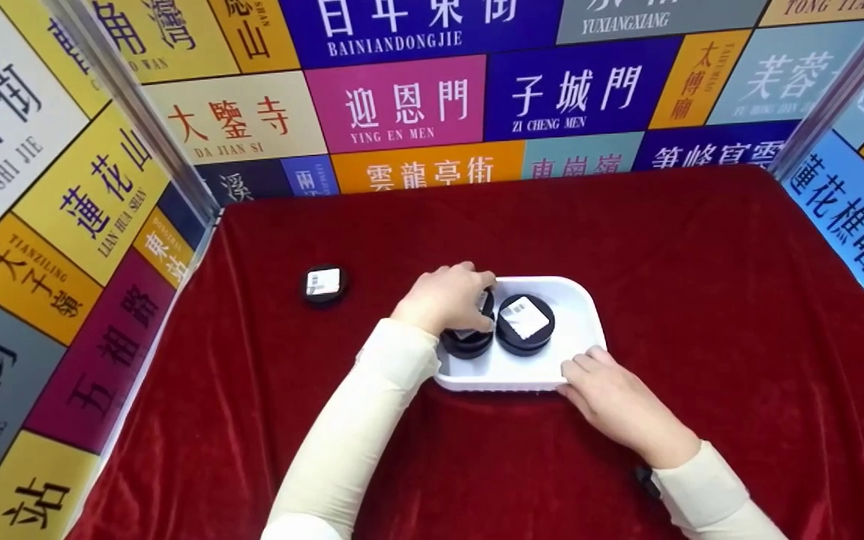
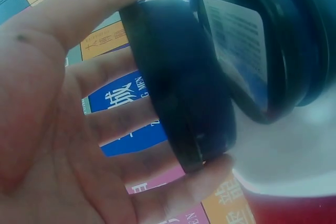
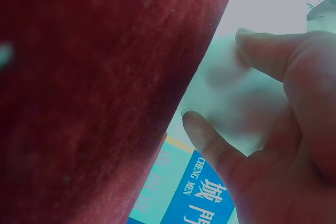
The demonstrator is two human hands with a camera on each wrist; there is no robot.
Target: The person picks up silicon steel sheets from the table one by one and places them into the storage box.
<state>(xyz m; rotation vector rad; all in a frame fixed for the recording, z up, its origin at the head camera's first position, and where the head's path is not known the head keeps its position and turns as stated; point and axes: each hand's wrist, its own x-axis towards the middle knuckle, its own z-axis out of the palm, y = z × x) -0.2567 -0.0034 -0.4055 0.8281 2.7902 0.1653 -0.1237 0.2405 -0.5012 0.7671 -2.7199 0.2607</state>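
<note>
My left hand (image 1: 447, 298) is over the left side of a white tray (image 1: 580, 307), its thumb and fingers gripping a thick black disc (image 2: 178, 77) by the edge. Beneath that hand sit more black discs (image 1: 469, 347), partly hidden by it. Beside them, inside the tray, stands a stack of black discs (image 1: 526, 324) whose top one carries a white label. At the tray's near right corner, my right hand (image 1: 608, 394) holds the rim between thumb and fingers, and the right wrist view shows it against the white wall.
Another black disc (image 1: 323, 284) with a white label lies to the left of the tray. Dark red cloth (image 1: 289, 360) covers the table. Panels with printed place names (image 1: 402, 105) stand behind and on both sides.
</note>
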